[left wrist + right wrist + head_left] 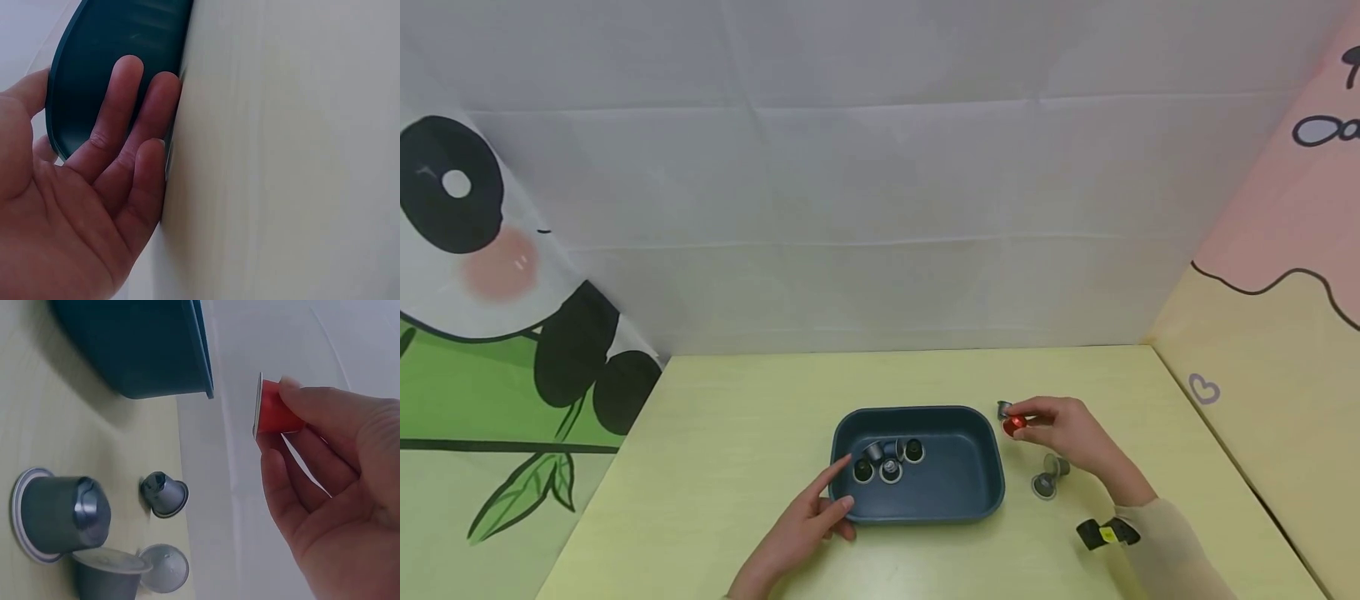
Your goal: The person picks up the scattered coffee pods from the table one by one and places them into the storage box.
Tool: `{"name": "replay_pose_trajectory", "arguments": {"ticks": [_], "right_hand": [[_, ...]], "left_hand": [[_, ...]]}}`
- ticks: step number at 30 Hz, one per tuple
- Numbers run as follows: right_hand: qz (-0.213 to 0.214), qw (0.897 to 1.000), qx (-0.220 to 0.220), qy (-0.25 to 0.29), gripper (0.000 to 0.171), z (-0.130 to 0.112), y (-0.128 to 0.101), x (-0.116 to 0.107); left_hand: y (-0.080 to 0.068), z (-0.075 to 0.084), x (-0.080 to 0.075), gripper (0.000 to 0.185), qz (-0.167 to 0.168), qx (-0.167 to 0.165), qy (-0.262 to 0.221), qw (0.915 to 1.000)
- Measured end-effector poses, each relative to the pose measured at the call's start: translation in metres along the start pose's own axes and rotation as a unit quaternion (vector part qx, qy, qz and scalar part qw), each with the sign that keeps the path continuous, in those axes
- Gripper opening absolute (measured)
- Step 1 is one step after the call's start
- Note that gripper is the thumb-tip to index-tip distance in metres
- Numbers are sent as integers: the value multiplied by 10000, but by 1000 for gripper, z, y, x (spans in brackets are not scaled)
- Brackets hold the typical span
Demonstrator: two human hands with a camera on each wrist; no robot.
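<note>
The left hand [805, 525] lay with straight fingers against the dark blue tray [977, 500], smooth, with rounded corners, on the pale yellow tabletop [715, 450]. Four capsules [889, 460] sat inside. The right hand [1071, 437] pinched one red capsule [1013, 425], off the tabletop just right of the tray; three grey capsules [59, 515] lay nearby.

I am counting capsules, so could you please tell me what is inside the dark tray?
The tray holds a cluster of about four capsules at its left end. Any capsule beneath that cluster is hidden.
</note>
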State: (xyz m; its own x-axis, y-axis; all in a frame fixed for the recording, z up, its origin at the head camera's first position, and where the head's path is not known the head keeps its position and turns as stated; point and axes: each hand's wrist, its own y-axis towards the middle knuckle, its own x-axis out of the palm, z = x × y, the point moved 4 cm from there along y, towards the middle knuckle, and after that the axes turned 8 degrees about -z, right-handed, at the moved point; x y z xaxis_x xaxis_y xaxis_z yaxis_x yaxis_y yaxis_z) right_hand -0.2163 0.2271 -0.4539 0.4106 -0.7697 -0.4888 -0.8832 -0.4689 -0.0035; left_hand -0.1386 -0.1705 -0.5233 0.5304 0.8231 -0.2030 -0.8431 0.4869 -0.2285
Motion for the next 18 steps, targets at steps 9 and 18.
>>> {"name": "replay_pose_trajectory", "arguments": {"ticks": [9,18], "right_hand": [[-97,9998,-87,158,34,-9,9,6],[-125,9998,-144,78,33,-18,23,14]], "left_hand": [[1,-2,1,64,12,-6,8,10000],[1,1,1,61,27,-45,-45,10000]]}}
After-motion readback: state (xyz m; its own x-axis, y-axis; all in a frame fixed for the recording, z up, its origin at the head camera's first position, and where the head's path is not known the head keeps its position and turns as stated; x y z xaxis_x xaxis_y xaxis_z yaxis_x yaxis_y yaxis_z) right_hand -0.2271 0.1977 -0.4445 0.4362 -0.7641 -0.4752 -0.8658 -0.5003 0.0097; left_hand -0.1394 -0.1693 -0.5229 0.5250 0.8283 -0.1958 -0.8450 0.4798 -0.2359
